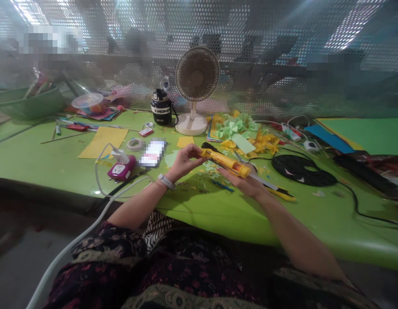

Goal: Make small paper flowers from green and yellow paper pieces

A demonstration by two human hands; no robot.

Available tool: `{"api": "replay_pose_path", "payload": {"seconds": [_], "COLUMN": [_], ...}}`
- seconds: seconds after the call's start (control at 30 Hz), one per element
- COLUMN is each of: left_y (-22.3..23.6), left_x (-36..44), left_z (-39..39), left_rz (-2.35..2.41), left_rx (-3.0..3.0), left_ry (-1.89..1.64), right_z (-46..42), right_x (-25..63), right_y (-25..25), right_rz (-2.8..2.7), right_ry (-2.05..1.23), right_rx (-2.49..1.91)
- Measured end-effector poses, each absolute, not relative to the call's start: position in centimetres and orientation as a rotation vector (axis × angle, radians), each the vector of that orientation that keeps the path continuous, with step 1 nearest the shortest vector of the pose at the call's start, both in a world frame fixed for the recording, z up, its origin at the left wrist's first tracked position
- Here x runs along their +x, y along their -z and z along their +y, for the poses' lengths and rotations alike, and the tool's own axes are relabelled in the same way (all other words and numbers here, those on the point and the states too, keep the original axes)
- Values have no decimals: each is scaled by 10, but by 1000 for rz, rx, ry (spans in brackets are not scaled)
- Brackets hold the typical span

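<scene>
My right hand (247, 182) is wrapped around a yellow glue gun (229, 162), which points left toward my other hand. My left hand (187, 161) pinches a small yellow paper piece (204, 152) with thumb and fingertips, right at the gun's front end. Whether the tip touches the paper I cannot tell. Under both hands lie small green paper scraps (211, 169) and a dark blue strip (223, 186). By my right wrist rests a yellow-and-black tool (284, 195), partly hidden by the arm.
Beyond my hands are a pile of green and yellow paper cutouts (237, 126), a fan (198, 77) and a black bottle (162, 109). To the left lie a phone (153, 153), tape roll (135, 144) and purple power adapter (121, 169) with a white cable. A black coiled disc (302, 169) sits right.
</scene>
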State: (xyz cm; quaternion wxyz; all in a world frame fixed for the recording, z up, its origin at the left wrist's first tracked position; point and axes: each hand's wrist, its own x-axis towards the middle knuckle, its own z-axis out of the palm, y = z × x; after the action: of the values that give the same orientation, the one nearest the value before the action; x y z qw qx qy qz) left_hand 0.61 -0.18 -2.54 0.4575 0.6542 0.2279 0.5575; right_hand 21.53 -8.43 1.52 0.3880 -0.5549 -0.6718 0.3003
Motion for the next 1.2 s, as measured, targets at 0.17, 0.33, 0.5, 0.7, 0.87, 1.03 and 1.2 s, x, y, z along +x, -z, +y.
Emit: {"api": "replay_pose_path", "payload": {"seconds": [0.17,0.33,0.5,0.7,0.87,1.03,1.2], "left_y": [28,29,30,30,30,29,29], "left_x": [6,6,6,6,6,5,5], "left_z": [0,1,2,2,1,1,0], "left_rz": [558,553,533,543,545,547,545], "left_rx": [1658,1678,1691,1697,1712,1704,1701], "left_ry": [-1377,-1399,-1400,-1414,-1412,-1411,-1404], "right_z": [-82,-82,-86,-87,-86,-85,-85], "right_x": [217,217,214,213,214,215,214], "right_y": [-12,-11,-17,-19,-16,-16,-17], "right_rz": [-1776,-1799,-1792,-1780,-1803,-1815,-1818], "right_ry": [-656,-602,-591,-592,-567,-545,-568], "right_rx": [-1505,-1514,-1502,-1520,-1511,-1500,-1515]}}
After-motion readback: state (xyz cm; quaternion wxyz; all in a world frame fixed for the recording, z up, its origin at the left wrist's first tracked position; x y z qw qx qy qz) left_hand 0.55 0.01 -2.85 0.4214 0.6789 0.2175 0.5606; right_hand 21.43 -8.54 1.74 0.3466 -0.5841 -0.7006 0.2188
